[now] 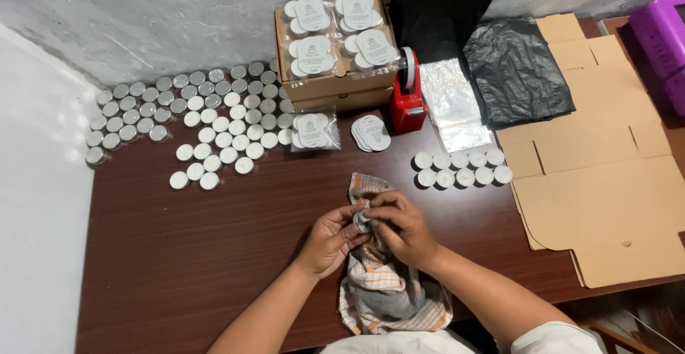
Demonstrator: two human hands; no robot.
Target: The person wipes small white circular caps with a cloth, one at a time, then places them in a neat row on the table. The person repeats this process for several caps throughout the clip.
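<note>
- Checked cloth (pixel 385 290) is lying across the near table edge and running up between your hands, so part of it is sitting right where you are working.
- Your left hand (pixel 330 238) is closing its fingers around a small silvery tealight (pixel 362 220), pinching it at the rim; the cup is sitting just above the cloth, near the middle of the dark wooden table (pixel 178 254).
- Your right hand (pixel 403 227) is curling over the top of the same cup with a fold of cloth under the fingertips, seemingly pressing cloth against metal; how much of the cup it is gripping is hidden.
- Both hands are meeting close to your body, which is keeping the little cup steady and in plain view.
- Ten white candles (pixel 462 169) are standing in two neat rows to the right of your hands, apart from the rest.
- Many more candles (pixel 214 122) are crowding the far left corner, the silvery ones farthest back and the white-topped ones nearer.
- Round labels (pixel 371 133) are fanning out in a small stack just beyond your hands, beside a red tape dispenser (pixel 407 97).
- Cardboard box (pixel 332 40) behind them is carrying clear packs of candles.
- Flat cardboard (pixel 599 175) is lying unfolded on the right, with a black bag (pixel 517 68) above it.
</note>
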